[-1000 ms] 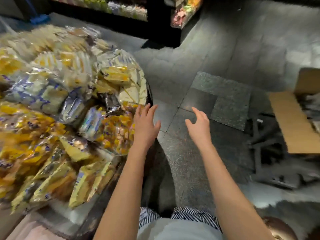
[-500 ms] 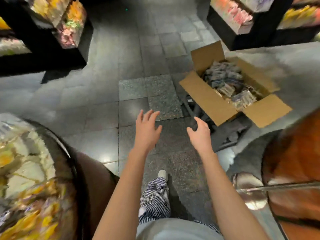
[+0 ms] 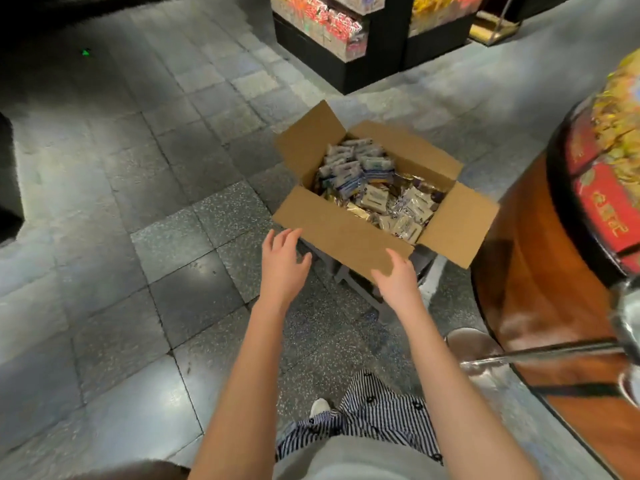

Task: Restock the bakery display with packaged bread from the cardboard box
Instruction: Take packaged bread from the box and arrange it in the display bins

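My left hand [image 3: 282, 263] and right hand [image 3: 397, 280] hover spread and empty before the cardboard box [image 3: 341, 232], its packaged bread [image 3: 369, 181] yet to be shelved.

Matt brown cardboard box [image 3: 341, 233]; glossy plastic bread packets [image 3: 375, 181]; polished stone floor [image 3: 173, 265]; glossy wooden barrel display [image 3: 540, 271]; shiny metal rail [image 3: 540, 353].

Print on the small white-and-foil bread packets [image 3: 377, 188] in the open brown cardboard box [image 3: 343, 233]: too small to read. Its near flap hides the closest packets. Dark grey stand [image 3: 346, 275] beneath: mostly covered. Round red-banded wooden display tub [image 3: 540, 271]: cut by the right edge. Right hand [image 3: 398, 282] contact with the flap: cannot tell.
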